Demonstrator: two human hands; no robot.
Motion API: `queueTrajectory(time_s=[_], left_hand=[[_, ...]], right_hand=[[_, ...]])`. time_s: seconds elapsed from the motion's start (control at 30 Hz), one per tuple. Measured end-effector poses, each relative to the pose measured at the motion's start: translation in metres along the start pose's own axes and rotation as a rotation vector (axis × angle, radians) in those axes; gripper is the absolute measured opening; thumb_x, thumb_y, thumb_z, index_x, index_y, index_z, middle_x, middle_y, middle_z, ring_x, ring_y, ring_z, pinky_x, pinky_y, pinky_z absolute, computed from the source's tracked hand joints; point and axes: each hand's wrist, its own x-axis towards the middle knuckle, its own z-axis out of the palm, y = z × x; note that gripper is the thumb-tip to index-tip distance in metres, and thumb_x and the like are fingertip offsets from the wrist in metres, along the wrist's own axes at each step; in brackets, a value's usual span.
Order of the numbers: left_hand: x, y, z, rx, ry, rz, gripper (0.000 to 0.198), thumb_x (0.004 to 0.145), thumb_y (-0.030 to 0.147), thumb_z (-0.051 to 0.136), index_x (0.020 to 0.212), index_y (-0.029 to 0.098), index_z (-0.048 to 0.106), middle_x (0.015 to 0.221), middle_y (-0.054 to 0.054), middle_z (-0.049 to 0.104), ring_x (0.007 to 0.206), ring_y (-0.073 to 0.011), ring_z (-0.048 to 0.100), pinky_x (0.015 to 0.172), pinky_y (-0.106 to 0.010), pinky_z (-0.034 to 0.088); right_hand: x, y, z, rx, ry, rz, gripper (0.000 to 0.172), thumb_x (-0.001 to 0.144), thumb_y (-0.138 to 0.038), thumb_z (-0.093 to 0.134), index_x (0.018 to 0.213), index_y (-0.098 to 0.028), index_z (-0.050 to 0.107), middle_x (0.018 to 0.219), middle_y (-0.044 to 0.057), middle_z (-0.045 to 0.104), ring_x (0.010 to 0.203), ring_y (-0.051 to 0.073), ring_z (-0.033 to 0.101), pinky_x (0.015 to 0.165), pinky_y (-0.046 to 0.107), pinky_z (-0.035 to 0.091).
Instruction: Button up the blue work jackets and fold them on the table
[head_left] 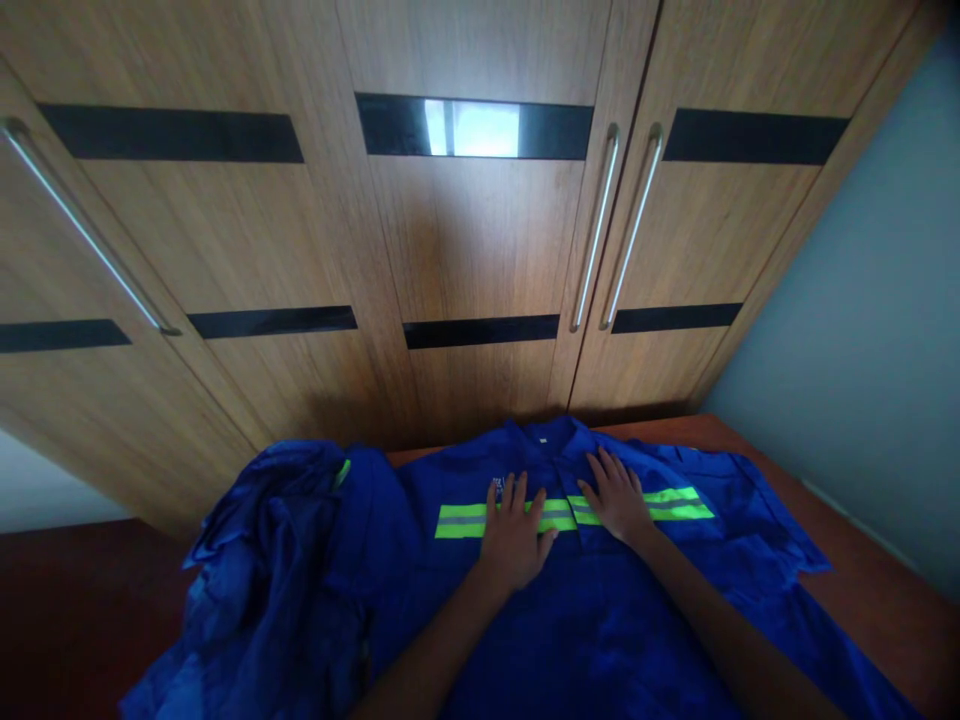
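Note:
A blue work jacket [600, 620] lies spread out, front side up, its collar toward the wardrobe. Across its chest runs a yellow-green reflective strip [679, 505] with a grey band. My left hand [516, 535] rests flat on the chest with fingers apart, covering part of the strip and of a small white print. On the other side of the front opening, my right hand [616, 492] also lies flat, fingers stretched toward the collar. Neither hand grips the cloth. The jacket's lower part runs out of view beneath my forearms.
A crumpled heap of blue clothing [262, 580] lies at the left, against the jacket's sleeve. Behind stands a wooden wardrobe [480, 240] with long metal handles and dark strips. A grey-blue wall [862, 330] bounds the right side. The floor [892, 600] is reddish brown.

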Motion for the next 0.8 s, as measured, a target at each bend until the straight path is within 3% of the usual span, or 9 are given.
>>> queueTrajectory(time_s=[0.23, 0.4, 0.53, 0.67, 0.73, 0.8], left_hand=[[-0.024, 0.018, -0.001, -0.018, -0.040, -0.031, 0.056, 0.088, 0.053, 0.041, 0.138, 0.027, 0.045, 0.150, -0.011, 0.037, 0.140, -0.0350, 0.025, 0.112, -0.062, 0.012], [-0.030, 0.020, -0.010, -0.009, -0.037, -0.025, 0.056, 0.087, 0.055, 0.043, 0.135, 0.026, 0.048, 0.148, -0.011, 0.040, 0.139, -0.0348, 0.027, 0.112, -0.061, 0.013], [-0.026, -0.005, -0.042, 0.093, -0.006, -0.080, 0.048, 0.086, 0.045, 0.049, 0.129, 0.024, 0.053, 0.143, -0.012, 0.045, 0.137, -0.0336, 0.031, 0.112, -0.059, 0.015], [-0.014, -0.049, -0.077, 0.234, 0.000, -0.221, 0.040, 0.087, 0.035, 0.048, 0.124, 0.020, 0.056, 0.136, -0.014, 0.051, 0.131, -0.0330, 0.038, 0.109, -0.057, 0.022], [-0.008, -0.066, -0.083, 0.261, -0.020, -0.252, 0.043, 0.088, 0.037, 0.046, 0.127, 0.018, 0.054, 0.134, -0.016, 0.052, 0.128, -0.0337, 0.041, 0.107, -0.057, 0.025], [-0.005, -0.074, -0.078, 0.261, -0.050, -0.225, 0.048, 0.088, 0.041, 0.047, 0.132, 0.019, 0.050, 0.138, -0.015, 0.049, 0.129, -0.0346, 0.039, 0.107, -0.058, 0.024]], right_hand=[[-0.023, 0.007, -0.014, -0.029, -0.062, -0.075, 0.055, 0.094, -0.047, 0.032, 0.141, -0.021, 0.041, 0.151, 0.012, 0.034, 0.139, 0.030, 0.027, 0.108, 0.052, 0.024], [-0.025, 0.003, -0.023, -0.028, 0.054, -0.086, 0.052, 0.093, -0.045, 0.037, 0.136, -0.019, 0.047, 0.151, 0.013, 0.033, 0.138, 0.030, 0.028, 0.109, 0.049, 0.025], [-0.015, -0.002, -0.029, 0.032, 0.008, -0.134, 0.054, 0.094, -0.044, 0.038, 0.139, -0.016, 0.043, 0.151, 0.014, 0.033, 0.136, 0.029, 0.031, 0.108, 0.045, 0.027], [0.006, -0.013, -0.040, 0.139, -0.065, -0.092, 0.043, 0.093, -0.044, 0.042, 0.118, -0.016, 0.062, 0.132, 0.017, 0.054, 0.129, 0.034, 0.039, 0.106, 0.054, 0.026], [0.025, -0.024, -0.045, 0.216, -0.042, -0.083, 0.038, 0.094, -0.038, 0.040, 0.108, -0.015, 0.067, 0.123, 0.019, 0.059, 0.127, 0.035, 0.041, 0.105, 0.055, 0.025], [0.050, -0.041, -0.048, 0.287, -0.050, -0.138, 0.034, 0.094, -0.026, 0.038, 0.111, -0.013, 0.065, 0.123, 0.018, 0.060, 0.125, 0.031, 0.045, 0.106, 0.050, 0.029]])
